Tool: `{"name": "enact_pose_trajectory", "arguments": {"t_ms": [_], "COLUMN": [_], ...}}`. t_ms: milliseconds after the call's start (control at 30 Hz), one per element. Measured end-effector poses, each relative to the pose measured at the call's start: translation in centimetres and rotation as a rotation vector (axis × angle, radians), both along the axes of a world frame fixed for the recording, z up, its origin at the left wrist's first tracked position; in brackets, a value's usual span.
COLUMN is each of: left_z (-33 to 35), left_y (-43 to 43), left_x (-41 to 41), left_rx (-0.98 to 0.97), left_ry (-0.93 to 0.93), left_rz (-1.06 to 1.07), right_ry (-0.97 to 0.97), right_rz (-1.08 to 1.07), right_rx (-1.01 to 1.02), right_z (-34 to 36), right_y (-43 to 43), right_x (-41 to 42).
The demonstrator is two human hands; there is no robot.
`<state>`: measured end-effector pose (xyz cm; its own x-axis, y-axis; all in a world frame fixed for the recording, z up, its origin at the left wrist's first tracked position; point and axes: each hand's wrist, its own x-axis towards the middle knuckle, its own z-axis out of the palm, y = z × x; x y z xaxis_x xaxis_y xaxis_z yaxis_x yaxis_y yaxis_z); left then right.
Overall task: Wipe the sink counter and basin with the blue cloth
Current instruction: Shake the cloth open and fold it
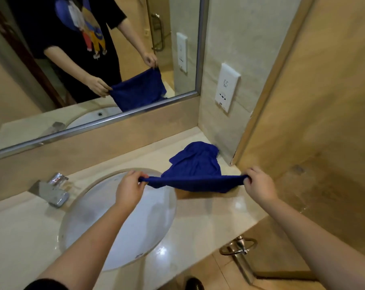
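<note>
A wide mirror (pixel 14 91) filled the upper left of the frame and reflected a person in a black T-shirt with a cartoon print; no lettering on the print could be read. Below it, the cream stone table (pixel 209 216) ran from the left edge to the tiled wall at the right. An oval white basin (pixel 135 227) was sunk into the table at centre left, and a small mark on its near rim was too small to read.

The blue cloth (pixel 196 166) lay right of the basin, at centre frame. Its far part was bunched on the table near the back corner, and its near edge was lifted and stretched into a taut band between the two hands. The left hand (pixel 129 189), over the basin's far rim, pinched the band's left end with curled fingers and thumb. The right hand (pixel 259 185), over the table's right end, pinched the other end the same way.

A chrome faucet (pixel 51 191) stood on the table left of the basin. A white socket plate (pixel 227 87) sat on the wall at upper right, and its grey symbol was illegible. A metal ring (pixel 238 246) hung below the table edge at lower right.
</note>
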<state>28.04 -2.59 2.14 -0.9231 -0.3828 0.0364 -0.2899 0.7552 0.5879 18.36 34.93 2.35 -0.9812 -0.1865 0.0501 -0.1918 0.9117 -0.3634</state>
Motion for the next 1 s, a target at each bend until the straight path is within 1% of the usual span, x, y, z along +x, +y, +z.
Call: {"name": "enact_pose_trajectory", "arguments": {"t_ms": [67,133,200,267,300,433,600,700,767,833,900,1000], "left_z": [1.9,3.8,5.5,6.9,7.6,11.4,18.6,22.6,24.6,26.1,27.0,26.7], "left_y": [-0.2,-0.6,-0.9,-1.3,-1.5,-2.5,-3.3,-3.5,-3.6,-3.7,-3.9,-3.9], "left_x": [-1.1,-2.0,-2.8,-3.4,-3.7,-4.8,-6.2,-6.6,-6.7,-6.7,-6.7,-6.7], "left_rx": [-0.002,-0.031,-0.068,-0.092,-0.093,-0.098,-0.147,-0.189,-0.219,-0.217,-0.215,-0.239], "left_ry": [0.038,0.071,0.095,0.112,0.123,0.215,0.453,0.589,0.658,0.704,0.724,0.687], "left_rz": [-0.028,-0.056,-0.094,-0.125,-0.123,-0.045,0.026,0.073,0.105,0.12,0.116,0.105], "right_ry": [0.039,0.046,0.037,0.046,0.073,0.242,0.472,0.631,0.698,0.708,0.67,0.549], "right_rz": [-0.013,0.031,0.101,0.126,0.125,0.097,0.076,0.034,-0.005,-0.009,0.042,0.129], "right_rx": [-0.073,-0.104,-0.026,0.094,0.122,0.07,-0.006,-0.095,-0.149,-0.214,-0.239,-0.156], "right_z": [1.7,3.6,5.3,6.5,7.0,10.5,17.7,21.8,23.9,25.3,25.8,25.1], "right_y": [-0.5,-1.1,-1.7,-2.1,-2.3,-2.9,-3.4,-3.6,-3.9,-4.2,-4.6,-5.2], "right_x": [-0.9,-1.3,-1.4,-1.6,-1.9,-3.2,-5.0,-6.1,-6.6,-7.0,-7.2,-7.5]}}
